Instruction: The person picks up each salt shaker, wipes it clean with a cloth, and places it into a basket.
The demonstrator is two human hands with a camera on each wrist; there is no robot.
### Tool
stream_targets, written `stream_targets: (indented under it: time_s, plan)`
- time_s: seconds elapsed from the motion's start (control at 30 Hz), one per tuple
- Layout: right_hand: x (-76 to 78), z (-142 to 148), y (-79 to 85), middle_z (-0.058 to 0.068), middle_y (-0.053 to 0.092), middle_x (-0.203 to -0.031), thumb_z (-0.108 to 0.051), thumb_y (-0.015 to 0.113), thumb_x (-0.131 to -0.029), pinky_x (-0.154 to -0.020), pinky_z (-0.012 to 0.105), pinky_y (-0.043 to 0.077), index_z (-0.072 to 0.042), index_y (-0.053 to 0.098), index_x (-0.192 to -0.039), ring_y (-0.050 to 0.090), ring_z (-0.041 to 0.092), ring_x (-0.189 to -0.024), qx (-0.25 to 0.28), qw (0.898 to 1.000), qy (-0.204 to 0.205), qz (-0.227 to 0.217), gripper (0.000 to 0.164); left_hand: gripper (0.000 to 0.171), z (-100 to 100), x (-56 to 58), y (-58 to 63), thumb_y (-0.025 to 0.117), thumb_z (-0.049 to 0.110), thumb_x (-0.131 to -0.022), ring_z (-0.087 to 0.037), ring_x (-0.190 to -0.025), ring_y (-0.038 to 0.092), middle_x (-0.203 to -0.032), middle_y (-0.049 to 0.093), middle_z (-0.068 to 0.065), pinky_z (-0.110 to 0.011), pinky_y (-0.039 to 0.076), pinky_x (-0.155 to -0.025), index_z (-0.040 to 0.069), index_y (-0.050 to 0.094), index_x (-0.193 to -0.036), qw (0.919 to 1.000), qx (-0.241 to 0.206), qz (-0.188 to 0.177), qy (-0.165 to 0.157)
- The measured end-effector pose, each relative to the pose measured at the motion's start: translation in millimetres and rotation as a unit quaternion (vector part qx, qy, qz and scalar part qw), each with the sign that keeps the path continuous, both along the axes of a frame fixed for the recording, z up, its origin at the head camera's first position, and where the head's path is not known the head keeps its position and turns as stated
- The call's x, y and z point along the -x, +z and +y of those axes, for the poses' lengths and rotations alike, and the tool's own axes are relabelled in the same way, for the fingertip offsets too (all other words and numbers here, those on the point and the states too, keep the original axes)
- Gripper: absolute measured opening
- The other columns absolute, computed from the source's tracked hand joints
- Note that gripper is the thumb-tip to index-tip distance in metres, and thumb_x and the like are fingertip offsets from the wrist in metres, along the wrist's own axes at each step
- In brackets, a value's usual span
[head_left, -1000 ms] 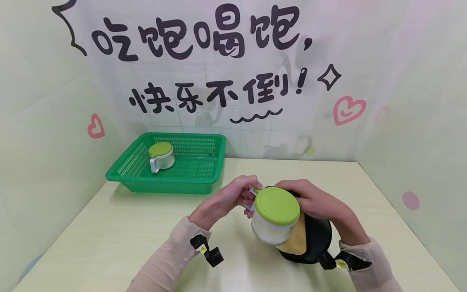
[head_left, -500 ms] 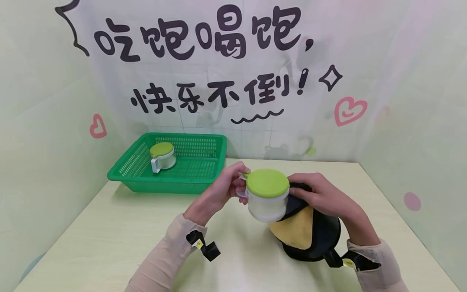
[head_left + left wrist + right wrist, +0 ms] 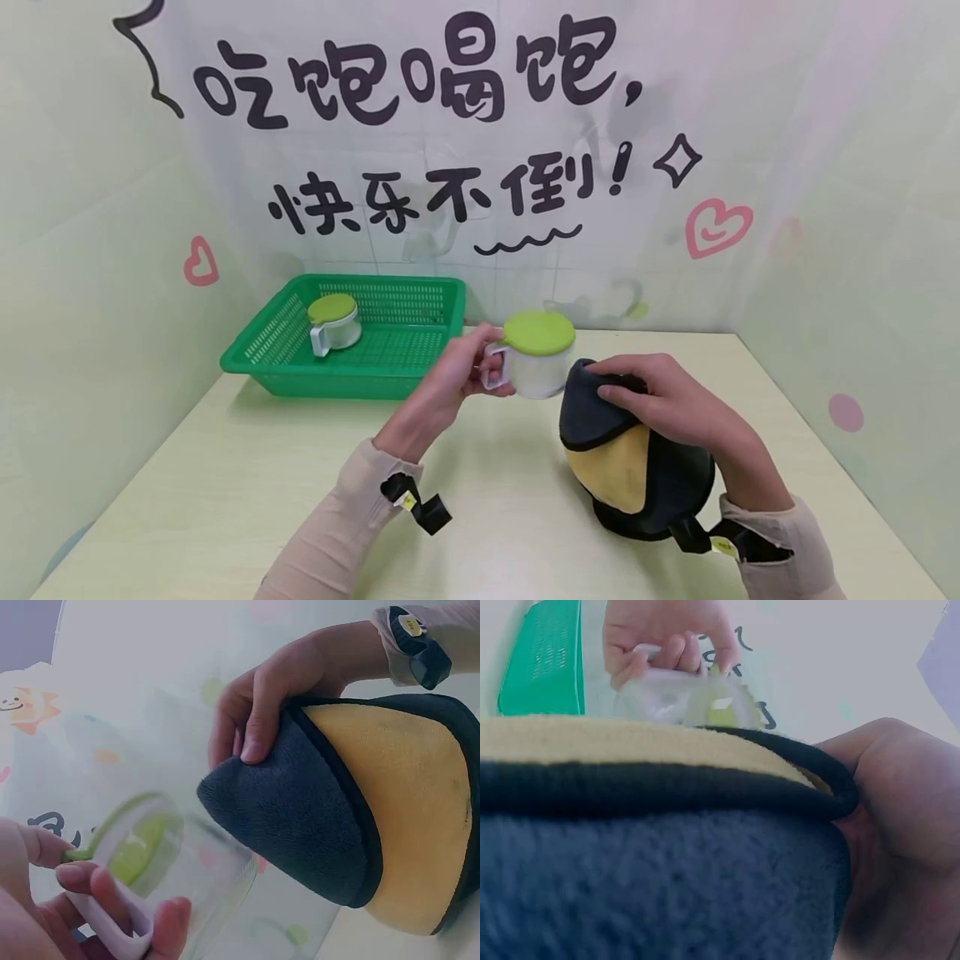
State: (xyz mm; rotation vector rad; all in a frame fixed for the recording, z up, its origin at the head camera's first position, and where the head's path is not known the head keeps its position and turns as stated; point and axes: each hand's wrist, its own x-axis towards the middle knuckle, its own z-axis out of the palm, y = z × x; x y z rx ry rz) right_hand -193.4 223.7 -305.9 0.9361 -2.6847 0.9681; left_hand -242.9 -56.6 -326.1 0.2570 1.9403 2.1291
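Note:
A clear seasoning jar (image 3: 534, 371) with a green lid (image 3: 538, 332) and white handle hangs above the table, upright. My left hand (image 3: 471, 367) grips it by the handle, fingers curled through, thumb at the lid's tab. To its right, my right hand (image 3: 667, 396) pinches a folded cloth (image 3: 607, 467), dark grey-blue on one face and yellow on the other with black edging. In the left wrist view the cloth (image 3: 292, 810) droops from the right thumb and fingers, beside the jar (image 3: 202, 877). The right palm is mostly hidden in the right wrist view.
A green plastic basket (image 3: 345, 383) stands at the back left of the pale wooden table (image 3: 300, 517). Inside its left part sits a second jar (image 3: 335, 323) with a green lid. A printed curtain (image 3: 420, 150) hangs behind, and pale walls flank both sides.
My left hand has lifted the jar up and away from the cloth, toward the back. The right hand has shifted slightly right with the cloth, whose folded dark corner now shows.

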Motion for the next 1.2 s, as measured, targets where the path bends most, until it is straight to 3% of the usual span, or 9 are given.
stream_targets:
  time_s: [0.17,0.57,0.73,1.03,1.2]
  plan:
    - [-0.7,-0.4,0.8,0.006,0.075,-0.122,-0.011,0.066,-0.099,-0.098,0.032,0.056,-0.009,0.074,-0.125,0.07,0.021,-0.114,-0.002,1.0,0.007,-0.001,0.027,0.036,3.4,2.2,-4.5,0.054,0.032,-0.097,-0.015,-0.064,0.064,-0.067,0.047,0.001,-0.031,0.062,-0.074,0.01,0.047,-0.069,0.9998,0.008,-0.006,0.019]
    - [1.4,6.5,7.5,0.007,0.075,-0.123,-0.012,0.066,-0.099,-0.099,0.038,0.056,-0.011,0.073,-0.126,0.07,0.025,-0.116,-0.012,1.0,-0.019,0.006,0.027,0.035,-11.0,11.5,0.2,0.053,0.031,-0.097,-0.015,-0.065,0.055,-0.068,0.048,0.0,-0.032,0.062,-0.075,0.012,0.048,-0.069,0.9981,-0.029,-0.009,0.054]
    - [1.9,9.5,8.8,0.008,0.074,-0.125,-0.013,0.066,-0.1,-0.099,0.029,0.055,-0.011,0.073,-0.127,0.07,0.024,-0.117,-0.001,1.0,-0.029,0.0,0.028,0.036,-29.1,19.4,4.4,0.054,0.034,-0.099,-0.014,-0.069,0.053,-0.071,0.051,0.0,-0.033,0.062,-0.08,0.012,0.049,-0.071,0.9965,-0.024,-0.021,0.077]
    - [1.9,15.9,8.6,0.009,0.075,-0.122,-0.011,0.066,-0.1,-0.093,0.016,0.051,-0.009,0.073,-0.126,0.067,0.007,-0.108,0.02,0.999,-0.032,0.005,0.027,0.035,-85.2,52.5,14.3,0.052,0.039,-0.1,-0.015,-0.073,0.056,-0.078,0.053,0.0,-0.03,0.062,-0.083,0.013,0.052,-0.076,0.9892,0.035,-0.061,0.129]
    - [1.5,18.7,6.3,0.009,0.075,-0.119,-0.009,0.066,-0.098,-0.089,0.014,0.05,-0.009,0.074,-0.124,0.064,-0.001,-0.101,0.032,0.999,-0.035,0.011,0.027,0.026,-114.8,83.4,16.9,0.052,0.035,-0.101,-0.012,-0.073,0.057,-0.072,0.056,0.004,-0.029,0.061,-0.082,0.012,0.057,-0.09,0.9794,0.004,-0.133,0.152]
